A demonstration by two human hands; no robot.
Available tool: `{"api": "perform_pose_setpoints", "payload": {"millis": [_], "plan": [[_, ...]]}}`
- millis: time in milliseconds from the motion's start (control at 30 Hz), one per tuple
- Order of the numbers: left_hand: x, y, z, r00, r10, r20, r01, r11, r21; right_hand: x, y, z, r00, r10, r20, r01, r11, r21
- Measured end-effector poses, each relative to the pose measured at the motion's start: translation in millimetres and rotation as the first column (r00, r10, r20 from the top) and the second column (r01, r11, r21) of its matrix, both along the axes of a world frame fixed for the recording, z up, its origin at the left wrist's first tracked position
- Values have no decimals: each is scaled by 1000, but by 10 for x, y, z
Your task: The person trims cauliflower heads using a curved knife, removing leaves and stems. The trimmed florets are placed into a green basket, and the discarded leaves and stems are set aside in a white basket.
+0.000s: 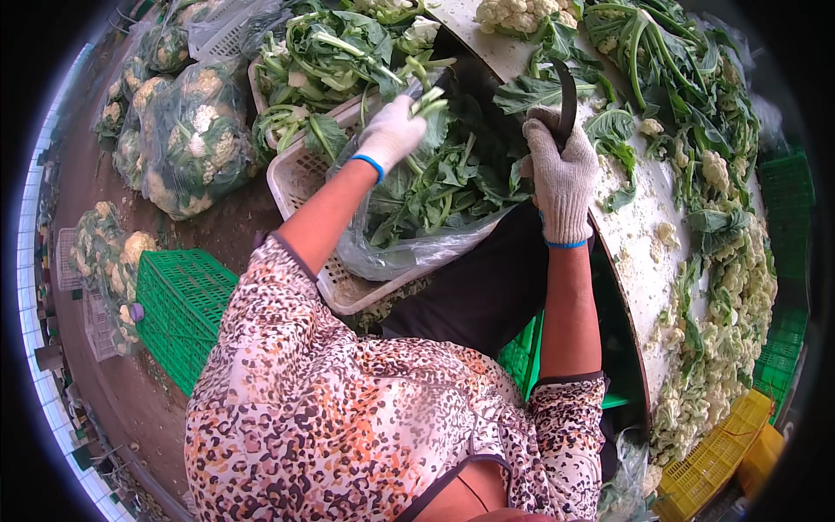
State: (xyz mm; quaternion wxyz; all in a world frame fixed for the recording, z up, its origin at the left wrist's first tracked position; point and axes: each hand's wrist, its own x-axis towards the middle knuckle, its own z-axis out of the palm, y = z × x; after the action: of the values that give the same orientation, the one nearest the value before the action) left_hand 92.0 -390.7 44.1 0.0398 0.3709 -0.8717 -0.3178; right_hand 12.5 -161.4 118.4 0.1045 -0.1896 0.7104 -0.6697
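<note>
My left hand, in a white knit glove with a blue cuff, grips cut cauliflower leaf stalks above a white plastic crate. A clear plastic bag lines that crate, and green cauliflower leaves fill it. My right hand, gloved the same way, is closed around a knife at the edge of the white table. The dark curved knife blade points away from me; its handle is mostly hidden by the glove. Loose cauliflower leaves lie on the table just beyond the blade.
Cauliflower florets and leaves line the table's far side. To my left, bagged cauliflower heads rest on the floor near a green crate. Another crate piled with leaves stands ahead. A yellow crate sits at lower right.
</note>
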Motion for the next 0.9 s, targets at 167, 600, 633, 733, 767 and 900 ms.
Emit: {"api": "perform_pose_setpoints", "payload": {"millis": [167,600,633,733,767,900], "plan": [[-85,225,-1153,971,-234,-45,141,715,-685,34,0,-27,999,-14,-29,14,1000,-5],[-605,503,-1039,972,-109,210,166,946,-277,-999,900,-209,914,-362,-184,384,918,99],[-532,439,-1060,990,-106,88,129,939,-320,-1212,1096,-325,898,-340,-279,421,849,320],[-443,360,-699,929,-80,-362,40,992,-118,-1527,1355,-583,809,-83,-582,478,671,568],[-455,297,-663,857,-82,-509,48,996,-79,-1571,1331,-587,766,-35,-642,492,675,551],[-929,522,41,664,-304,-683,162,950,-266,-1889,1061,-470,693,20,-720,451,767,456]]}}
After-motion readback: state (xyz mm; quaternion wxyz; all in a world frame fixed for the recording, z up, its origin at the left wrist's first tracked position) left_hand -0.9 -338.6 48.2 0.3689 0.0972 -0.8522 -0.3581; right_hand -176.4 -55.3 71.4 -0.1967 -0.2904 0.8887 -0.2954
